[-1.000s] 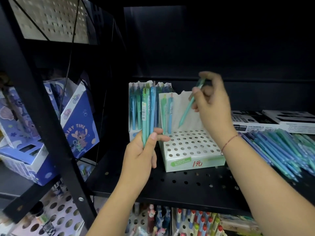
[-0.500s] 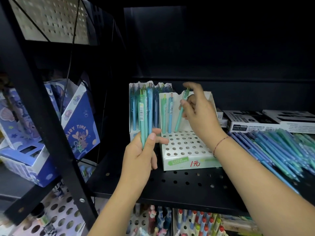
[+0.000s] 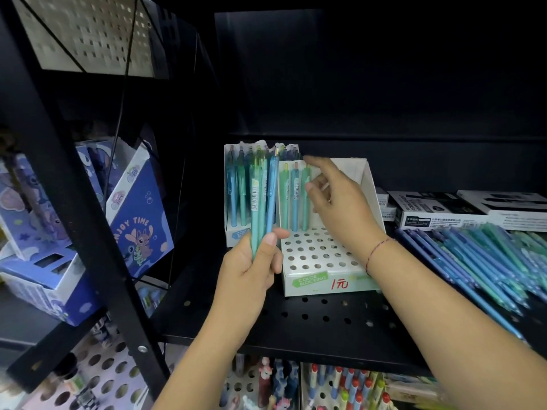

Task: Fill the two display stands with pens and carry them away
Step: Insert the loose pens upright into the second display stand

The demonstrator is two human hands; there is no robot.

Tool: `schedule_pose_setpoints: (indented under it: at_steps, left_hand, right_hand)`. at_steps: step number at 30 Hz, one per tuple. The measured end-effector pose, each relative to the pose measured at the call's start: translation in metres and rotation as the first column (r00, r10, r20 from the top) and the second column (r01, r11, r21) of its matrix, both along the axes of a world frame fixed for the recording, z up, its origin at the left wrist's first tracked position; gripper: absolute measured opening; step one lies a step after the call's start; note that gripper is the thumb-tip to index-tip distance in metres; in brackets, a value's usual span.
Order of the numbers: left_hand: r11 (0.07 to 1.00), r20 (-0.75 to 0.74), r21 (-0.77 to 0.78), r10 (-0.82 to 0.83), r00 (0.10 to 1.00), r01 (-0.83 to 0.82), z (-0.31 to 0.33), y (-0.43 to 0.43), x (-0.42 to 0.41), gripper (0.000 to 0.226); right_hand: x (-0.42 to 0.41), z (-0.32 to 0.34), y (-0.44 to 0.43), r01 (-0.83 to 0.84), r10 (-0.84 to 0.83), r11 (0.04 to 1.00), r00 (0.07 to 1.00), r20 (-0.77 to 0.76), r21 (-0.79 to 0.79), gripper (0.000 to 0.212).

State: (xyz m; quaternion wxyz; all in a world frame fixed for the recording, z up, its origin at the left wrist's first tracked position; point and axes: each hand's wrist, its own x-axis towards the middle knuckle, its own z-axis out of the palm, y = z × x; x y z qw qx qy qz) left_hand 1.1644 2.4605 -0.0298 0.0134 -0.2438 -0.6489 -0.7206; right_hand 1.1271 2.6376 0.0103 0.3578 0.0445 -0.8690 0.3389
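Newly released, a third pen [image 3: 305,202] stands in the stand [image 3: 319,282], back-left corner; right hand [image 3: 340,208] hovers open, empty, beside it; left hand [image 3: 251,270] grips a bundle [image 3: 262,196].

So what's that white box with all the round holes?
The white cardboard display stand, with a tall back panel, sits on the black perforated shelf. Its top is a grid of round holes, mostly empty; three green and blue pens stand in its back row. Its front bears a green label and red writing. The right hand hovers beside them.
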Motion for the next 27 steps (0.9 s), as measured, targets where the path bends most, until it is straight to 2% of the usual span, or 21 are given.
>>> schedule_pose_setpoints:
  at_steps: [2,4,7,9,11,13,15,17,19,20,23,27]
  left_hand:
    - [1.0,0.001,-0.01,-0.017,1.0,0.017,0.001,0.0,0.001,0.032]
    - [0.999,0.0,-0.022,-0.027,1.0,0.027,0.001,0.0,0.001,0.033]
    - [0.999,0.008,-0.034,-0.035,0.999,0.035,0.001,0.001,0.0,0.034]
    - [0.998,0.017,-0.042,-0.044,0.999,0.044,0.001,0.002,-0.001,0.035]
    - [0.998,0.022,-0.048,-0.047,0.999,0.048,0.001,0.002,-0.001,0.034]
    - [0.998,0.024,-0.053,-0.035,0.999,0.036,0.001,0.002,0.0,0.03]
    - [0.999,0.033,-0.043,-0.02,0.999,0.021,0.0,0.001,-0.001,0.029]
    - [0.999,0.044,-0.03,-0.011,0.999,0.012,0.0,0.001,-0.001,0.033]
    - [0.999,0.048,-0.037,-0.004,0.999,0.005,0.0,0.001,-0.001,0.033]
    - [0.999,0.049,-0.04,-0.003,0.999,0.005,0.0,0.001,-0.001,0.032]
    - [0.999,0.054,-0.039,-0.005,0.999,0.007,0.0,0.001,-0.001,0.032]
    - [0.999,0.054,-0.042,-0.002,0.999,0.004,0.0,0.0,-0.001,0.031]
  right_hand:
    - [0.004,0.003,-0.002,0.023,-0.025,0.999,0.998,-0.057,-0.025,0.036]
    - [0.01,0.009,-0.007,-0.101,0.079,0.979,0.989,-0.123,-0.177,0.028]
    - [0.021,0.018,-0.017,-0.401,0.395,0.811,0.912,-0.106,-0.426,0.018]
    - [0.025,0.02,-0.023,-0.507,0.55,0.718,0.833,-0.057,-0.476,0.014]
    - [0.026,0.02,-0.025,-0.536,0.598,0.689,0.801,-0.035,-0.487,0.009]
    - [0.025,0.022,-0.022,-0.515,0.572,0.677,0.818,-0.064,-0.525,0.01]
    - [0.024,0.027,-0.012,-0.438,0.442,0.689,0.885,-0.143,-0.577,0.011]
    - [0.023,0.033,0.003,-0.305,0.204,0.756,0.951,-0.234,-0.579,0.012]
    - [0.021,0.033,0.017,-0.135,-0.014,0.854,0.96,-0.281,-0.503,0.019]
    - [0.02,0.03,0.02,-0.071,-0.072,0.887,0.955,-0.288,-0.456,0.022]
    - [0.012,0.02,0.019,0.027,-0.104,0.945,0.969,-0.223,-0.326,0.028]
    - [0.007,0.014,0.012,0.056,-0.078,0.986,0.987,-0.143,-0.155,0.034]
